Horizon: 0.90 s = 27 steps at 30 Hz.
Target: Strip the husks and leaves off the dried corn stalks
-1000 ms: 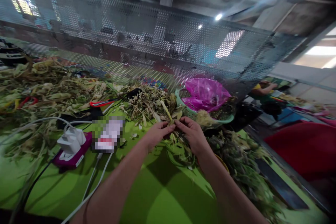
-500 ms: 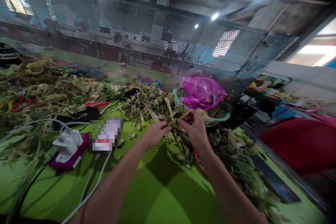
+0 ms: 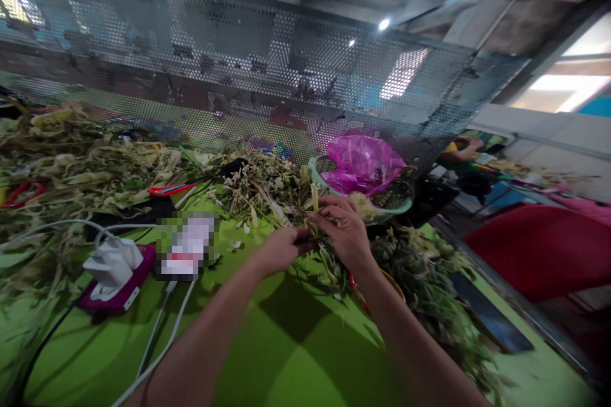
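Note:
My left hand is closed on the lower part of a bunch of dried plant stalks, its fingertips hidden among the leaves. From the other side, my right hand pinches the same stalks near a pale upright stem, thumb and fingers bent together. Behind my hands lies a loose heap of dried leaves. Beyond the right hand stands a pale green basket with a crumpled purple plastic bag on it. Red-handled scissors lie partly under my right forearm.
A power strip with white plugs and a phone with cables lie left. A red-and-grey cutter is behind them. Dried husks cover the left; greener stalks the right. A perforated metal panel closes the back. Another person's arm shows far right.
My right hand has shifted left and its fingers have curled over the stalks. My left hand now reaches further under the bunch. The whole view has swung slightly.

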Available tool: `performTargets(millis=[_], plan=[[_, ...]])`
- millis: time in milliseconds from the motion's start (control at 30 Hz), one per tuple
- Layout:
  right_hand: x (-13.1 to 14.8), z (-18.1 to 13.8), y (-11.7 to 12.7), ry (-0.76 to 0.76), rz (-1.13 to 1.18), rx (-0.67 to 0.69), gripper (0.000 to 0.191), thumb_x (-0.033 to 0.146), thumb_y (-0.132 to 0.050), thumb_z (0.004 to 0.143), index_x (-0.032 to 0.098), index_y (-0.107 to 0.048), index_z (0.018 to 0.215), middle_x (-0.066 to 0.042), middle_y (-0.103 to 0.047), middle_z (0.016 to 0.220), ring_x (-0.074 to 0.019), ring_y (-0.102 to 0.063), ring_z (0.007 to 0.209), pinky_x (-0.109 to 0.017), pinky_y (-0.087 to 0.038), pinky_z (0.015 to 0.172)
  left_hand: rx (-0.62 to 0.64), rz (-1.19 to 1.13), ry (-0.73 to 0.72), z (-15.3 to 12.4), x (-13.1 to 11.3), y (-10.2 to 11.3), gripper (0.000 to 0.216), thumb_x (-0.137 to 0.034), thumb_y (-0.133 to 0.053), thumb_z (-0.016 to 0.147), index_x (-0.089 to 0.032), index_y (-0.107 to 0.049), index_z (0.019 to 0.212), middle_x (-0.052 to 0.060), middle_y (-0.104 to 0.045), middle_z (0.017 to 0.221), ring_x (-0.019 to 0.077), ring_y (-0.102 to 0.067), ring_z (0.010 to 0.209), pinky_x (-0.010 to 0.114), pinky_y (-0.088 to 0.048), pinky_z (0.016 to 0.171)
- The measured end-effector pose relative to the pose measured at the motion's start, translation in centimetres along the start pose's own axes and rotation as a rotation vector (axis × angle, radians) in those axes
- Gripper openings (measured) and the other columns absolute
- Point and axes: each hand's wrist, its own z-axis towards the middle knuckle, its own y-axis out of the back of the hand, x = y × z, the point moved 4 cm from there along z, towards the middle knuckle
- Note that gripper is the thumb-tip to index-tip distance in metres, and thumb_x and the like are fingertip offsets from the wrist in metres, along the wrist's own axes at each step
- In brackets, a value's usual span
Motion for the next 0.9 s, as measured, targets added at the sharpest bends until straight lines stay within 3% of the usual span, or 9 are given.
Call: performTargets(millis=[100, 200, 300, 400, 567, 733, 900], plan=[[0.6, 0.0, 0.2, 0.039, -0.038, -0.048, 0.009, 0.032, -0.065, 0.081, 0.024, -0.068, 0.080, -0.005, -0.068, 0.103, -0.0244, -0.055, 0.105, -0.043, -0.038, 0.094, -0.156, -0.048, 0.039, 0.0, 0.0, 0.7, 0.022, -0.038, -0.068, 0.069, -0.016, -0.069, 0.065, 0.004, -0.063, 0.080, 0.0169, -0.052, 0.075, 0.025, -0.039, 0.068], [1.5, 0.0, 0.8, 0.059, -0.098, -0.117, 0.022, 0.030, -0.064, 0.082, 0.024, -0.066, 0.103, -0.007, -0.064, 0.115, -0.0252, -0.052, 0.112, -0.045, -0.034, 0.100, -0.308, -0.341, 0.198, -0.2, 0.3, 1.4, 0.020, -0.035, -0.072, 0.065, -0.016, -0.072, 0.071, 0.005, -0.065, 0.080, 0.0161, -0.053, 0.074, 0.025, -0.039, 0.069], [2.1, -0.4, 0.5, 0.016, -0.008, -0.088, 0.013, 0.028, -0.062, 0.083, 0.023, -0.065, 0.095, -0.006, -0.066, 0.098, -0.0231, -0.059, 0.096, -0.039, -0.044, 0.087, -0.412, -0.721, 0.280, -0.4, 0.6, 1.6, 0.025, -0.033, -0.076, 0.062, -0.015, -0.072, 0.079, 0.003, -0.065, 0.072, 0.0117, -0.052, 0.066, 0.023, -0.038, 0.065], [2.5, -1.3, -1.3, -0.022, 0.103, 0.068, 0.005, 0.026, -0.062, 0.083, 0.022, -0.064, 0.086, -0.003, -0.065, 0.084, -0.0193, -0.060, 0.080, -0.032, -0.047, 0.073, -0.475, -0.889, 0.263, -0.4, 0.7, 1.7, 0.031, -0.030, -0.081, 0.054, -0.014, -0.068, 0.077, 0.000, -0.063, 0.070, 0.0087, -0.051, 0.061, 0.021, -0.037, 0.060], [3.0, -2.0, -3.2, 0.062, -0.060, 0.196, 0.004, 0.019, -0.064, 0.080, 0.021, -0.061, 0.080, -0.002, -0.064, 0.081, -0.0200, -0.056, 0.082, -0.032, -0.043, 0.075, -0.545, -0.932, 0.271, -0.4, 1.2, 1.9, 0.032, -0.025, -0.082, 0.052, -0.015, -0.062, 0.076, -0.002, -0.062, 0.068, 0.0089, -0.055, 0.061, 0.021, -0.041, 0.060], [3.6, -2.1, -2.9, 0.118, -0.400, 0.168, 0.005, 0.026, -0.061, 0.083, 0.022, -0.064, 0.081, -0.005, -0.063, 0.085, -0.0228, -0.052, 0.085, -0.036, -0.037, 0.077, -0.534, -0.853, 0.328, -0.6, 1.0, 1.8, 0.024, -0.028, -0.077, 0.060, -0.014, -0.061, 0.072, -0.001, -0.062, 0.065, 0.0088, -0.054, 0.057, 0.024, -0.047, 0.061], [4.0, -2.5, -2.9, 0.140, -0.642, 0.145, 0.003, 0.025, -0.062, 0.081, 0.022, -0.061, 0.080, -0.007, -0.061, 0.092, -0.0264, -0.048, 0.089, -0.039, -0.033, 0.077, -0.464, -0.791, 0.267, -0.3, 0.7, 1.5, 0.025, -0.032, -0.074, 0.063, -0.014, -0.063, 0.076, 0.000, -0.064, 0.070, 0.0102, -0.056, 0.061, 0.025, -0.047, 0.065]])
